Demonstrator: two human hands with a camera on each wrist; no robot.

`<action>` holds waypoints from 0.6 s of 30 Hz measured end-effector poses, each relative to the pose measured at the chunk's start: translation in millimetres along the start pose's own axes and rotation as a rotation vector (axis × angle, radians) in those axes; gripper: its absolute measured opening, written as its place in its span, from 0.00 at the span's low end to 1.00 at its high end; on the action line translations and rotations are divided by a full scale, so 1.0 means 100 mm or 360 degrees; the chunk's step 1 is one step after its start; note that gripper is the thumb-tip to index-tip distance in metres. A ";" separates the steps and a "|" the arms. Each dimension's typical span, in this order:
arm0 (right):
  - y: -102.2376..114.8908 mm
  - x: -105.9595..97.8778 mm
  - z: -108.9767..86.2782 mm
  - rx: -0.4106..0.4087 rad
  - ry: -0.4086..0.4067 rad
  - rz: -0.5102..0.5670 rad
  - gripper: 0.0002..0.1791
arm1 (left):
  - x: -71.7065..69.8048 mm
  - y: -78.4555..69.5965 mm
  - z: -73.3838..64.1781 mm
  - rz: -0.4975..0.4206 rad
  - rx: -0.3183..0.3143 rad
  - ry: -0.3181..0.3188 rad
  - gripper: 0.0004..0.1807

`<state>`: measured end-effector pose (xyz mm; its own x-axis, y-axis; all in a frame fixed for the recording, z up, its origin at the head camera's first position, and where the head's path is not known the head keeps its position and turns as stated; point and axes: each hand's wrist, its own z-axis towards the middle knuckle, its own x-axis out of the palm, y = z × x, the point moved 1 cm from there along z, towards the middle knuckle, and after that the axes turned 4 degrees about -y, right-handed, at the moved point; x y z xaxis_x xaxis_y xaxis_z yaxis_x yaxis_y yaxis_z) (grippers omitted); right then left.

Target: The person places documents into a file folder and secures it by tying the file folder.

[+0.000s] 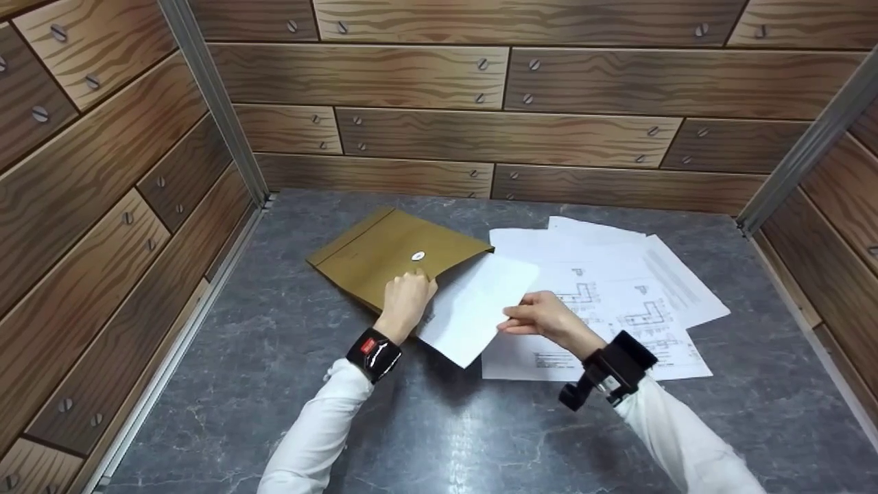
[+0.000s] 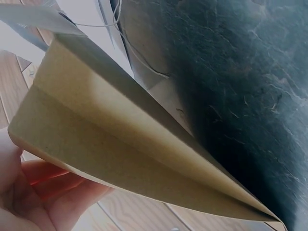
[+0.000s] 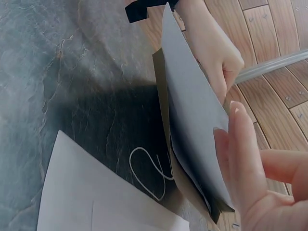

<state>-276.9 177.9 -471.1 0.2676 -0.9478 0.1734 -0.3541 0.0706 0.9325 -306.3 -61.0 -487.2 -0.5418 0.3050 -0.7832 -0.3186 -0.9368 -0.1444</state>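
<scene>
A brown paper envelope [image 1: 370,257] with a white round button lies tilted on the table, its mouth spread toward the right. My left hand [image 1: 406,300] grips the upper edge of that mouth; the left wrist view shows the fingers [image 2: 53,180] against the envelope's outer side. A white sheet of paper [image 1: 477,309] is partly inside the mouth, its near part sticking out. On the sheet's right edge, my right hand [image 1: 545,319] pinches it between thumb and fingers. How far the sheet reaches inside is hidden.
Several printed sheets [image 1: 528,257] with line drawings and text lie overlapping to the right, partly under my right hand. A thin white string [image 3: 132,163] curls by the envelope's mouth. Wood-patterned walls [image 1: 411,75] enclose the dark marbled table [image 1: 274,384] at the back and sides.
</scene>
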 end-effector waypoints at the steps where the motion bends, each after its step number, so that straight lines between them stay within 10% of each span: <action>1: 0.01 0.03 0.02 0.0003 -0.0007 0.0001 0.10 | 0.00 0.00 0.00 -0.0001 -0.0002 0.0006 0.13; 18: -0.07 0.25 0.40 0.0198 -0.0014 -0.0073 0.06 | -0.07 -0.02 0.02 -0.0011 -0.0026 0.0006 0.14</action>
<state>-304.0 140.8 -485.9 0.2781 -0.9519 0.1283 -0.4501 -0.0111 0.8929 -303.5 -60.4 -480.6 -0.5365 0.3108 -0.7846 -0.3097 -0.9374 -0.1596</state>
